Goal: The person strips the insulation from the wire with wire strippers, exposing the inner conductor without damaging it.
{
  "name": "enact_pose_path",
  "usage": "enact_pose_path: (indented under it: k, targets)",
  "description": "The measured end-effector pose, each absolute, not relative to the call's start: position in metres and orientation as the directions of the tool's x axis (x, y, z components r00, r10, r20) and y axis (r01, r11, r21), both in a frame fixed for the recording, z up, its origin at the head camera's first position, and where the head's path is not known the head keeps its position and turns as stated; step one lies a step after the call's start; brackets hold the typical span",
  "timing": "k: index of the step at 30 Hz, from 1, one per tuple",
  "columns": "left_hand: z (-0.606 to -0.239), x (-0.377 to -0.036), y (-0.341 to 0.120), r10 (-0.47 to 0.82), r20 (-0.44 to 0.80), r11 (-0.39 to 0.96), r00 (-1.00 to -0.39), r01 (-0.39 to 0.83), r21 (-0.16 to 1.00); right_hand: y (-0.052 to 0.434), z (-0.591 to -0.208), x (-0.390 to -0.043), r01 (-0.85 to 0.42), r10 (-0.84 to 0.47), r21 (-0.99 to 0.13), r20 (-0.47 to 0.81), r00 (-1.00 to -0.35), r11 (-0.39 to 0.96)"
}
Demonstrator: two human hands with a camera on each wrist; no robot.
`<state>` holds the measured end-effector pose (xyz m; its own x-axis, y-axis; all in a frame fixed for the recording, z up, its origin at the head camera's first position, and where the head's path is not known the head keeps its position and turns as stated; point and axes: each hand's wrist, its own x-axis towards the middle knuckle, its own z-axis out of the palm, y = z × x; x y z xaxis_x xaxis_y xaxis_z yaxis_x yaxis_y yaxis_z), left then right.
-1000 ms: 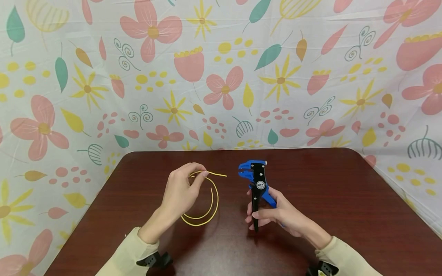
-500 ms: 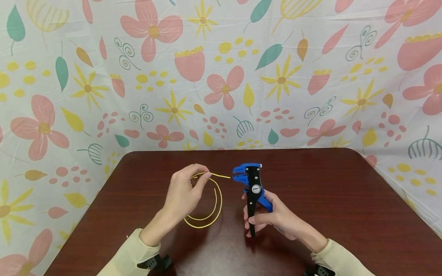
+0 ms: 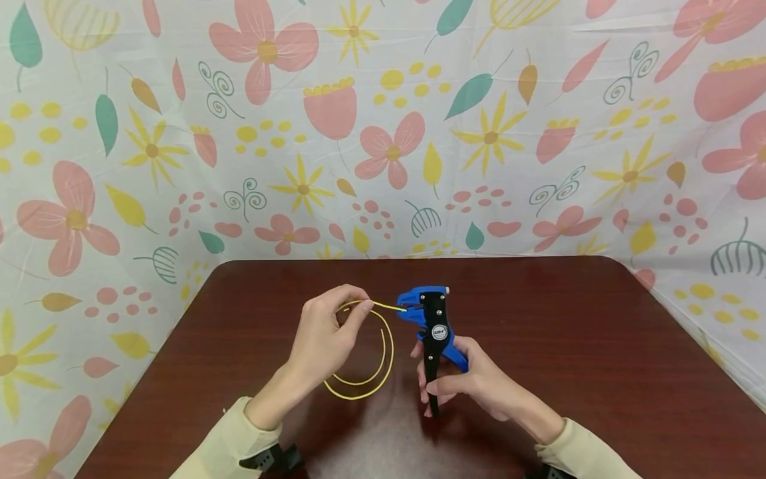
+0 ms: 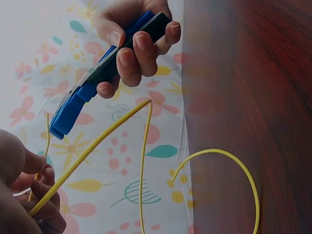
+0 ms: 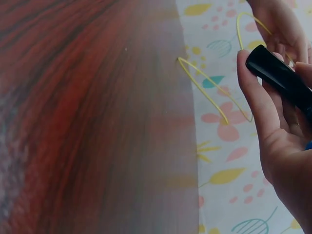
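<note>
My left hand (image 3: 326,332) pinches a thin yellow wire (image 3: 391,352) between thumb and fingers. The wire's rest hangs below in a loose loop. Its short end points right and meets the nose of a blue and black wire stripper (image 3: 437,332), overlapping the blue jaws in the head view. Whether it lies between them or in front I cannot tell. My right hand (image 3: 473,379) grips the stripper's handles, head upward and nose to the left. In the left wrist view the right hand's fingers (image 4: 129,66) wrap the handles. The black handle end (image 5: 273,70) shows in the right wrist view.
A dark reddish-brown table (image 3: 568,332) lies under both hands. Behind it hangs a white cloth (image 3: 383,199) printed with flowers and leaves. A black strap (image 3: 263,459) sits at the left sleeve.
The stripper in my right hand has moved left and slightly down. My left hand has shifted a little right with the wire, and the gap between wire end and stripper nose has closed.
</note>
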<state>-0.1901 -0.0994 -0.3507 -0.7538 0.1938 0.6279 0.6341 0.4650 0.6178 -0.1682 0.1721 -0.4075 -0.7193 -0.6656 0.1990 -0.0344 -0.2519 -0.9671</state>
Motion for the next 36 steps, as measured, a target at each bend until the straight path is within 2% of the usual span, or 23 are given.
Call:
enact_pose_path:
  k: [14, 28, 36]
  targets:
    - [-0.350, -0.187, -0.095, 0.194, 0.622, 0.467, -0.759, 0.629, 0.622, 0.164, -0.401, -0.159, -0.041, -0.619, -0.975, 0.169, -0.767, -0.216]
    - [-0.354, -0.190, -0.092, 0.212, 0.642, 0.459, -0.737, 0.655, 0.600, 0.162, -0.403, -0.158, -0.083, -0.631, -0.955, 0.252, -0.734, -0.285]
    - [-0.354, -0.188, -0.091, 0.201, 0.627, 0.476, -0.752, 0.635, 0.608, 0.162, -0.403, -0.157, -0.070, -0.620, -0.961, 0.226, -0.751, -0.266]
